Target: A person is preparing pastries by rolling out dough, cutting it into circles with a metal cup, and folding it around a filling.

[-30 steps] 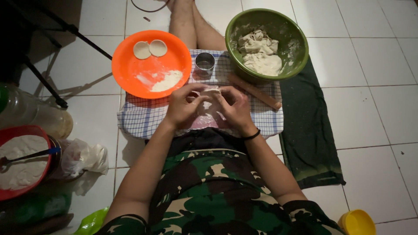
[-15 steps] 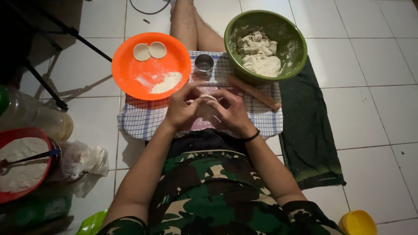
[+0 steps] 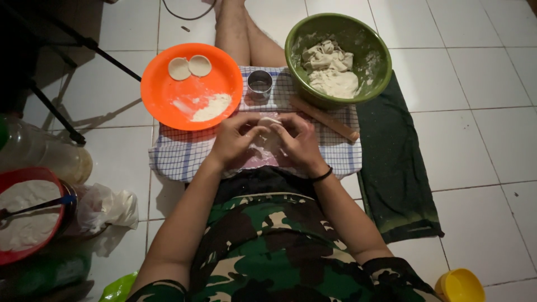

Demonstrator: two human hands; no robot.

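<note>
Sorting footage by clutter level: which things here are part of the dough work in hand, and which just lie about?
In use: left hand and right hand pinching a dough piece; checked cloth; orange plate with dough rounds; green bowl; metal cutter; rolling pin.

Lying about: dark cloth; yellow cup; plastic bag; red bowl.

I see a white tiled floor [image 3: 475, 151] carrying everything. A blue-and-white checked cloth [image 3: 179, 154] is spread on it, with a dark green towel [image 3: 394, 168] just beside. Also on the tiles: a yellow cup [image 3: 458, 285], a crumpled plastic bag [image 3: 109, 210] and a clear plastic bottle [image 3: 39, 154].
</note>
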